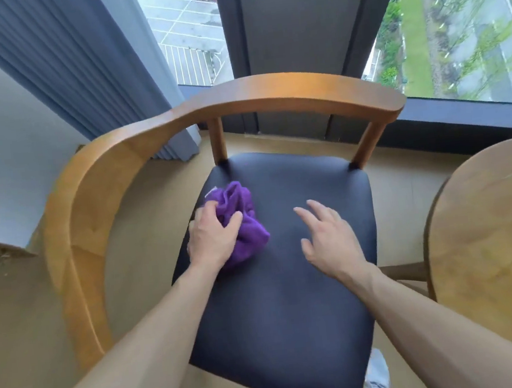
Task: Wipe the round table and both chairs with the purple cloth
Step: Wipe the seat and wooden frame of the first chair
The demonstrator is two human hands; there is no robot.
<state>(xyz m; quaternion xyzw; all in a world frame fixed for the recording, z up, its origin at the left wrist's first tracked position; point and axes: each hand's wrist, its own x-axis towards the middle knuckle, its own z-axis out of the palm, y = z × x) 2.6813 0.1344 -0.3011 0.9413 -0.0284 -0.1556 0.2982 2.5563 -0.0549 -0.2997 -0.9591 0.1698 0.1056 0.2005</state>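
A wooden chair [70, 213] with a curved back rail and a dark padded seat [286, 317] fills the middle of the view. The purple cloth [245, 223] lies bunched on the far left part of the seat. My left hand [211, 236] grips the cloth, fingers curled over it, and presses it onto the seat. To its right my right hand [329, 240] hovers just over or on the seat with straight spread fingers, holding nothing. At the right edge is the round wooden table [492, 232]. The second chair is out of view.
A grey curtain [77, 70] hangs at the back left beside a white wall. Large windows [468, 29] with a dark frame run behind the chair. Light wooden floor shows between chair and window. The table's edge stands close to the seat's right side.
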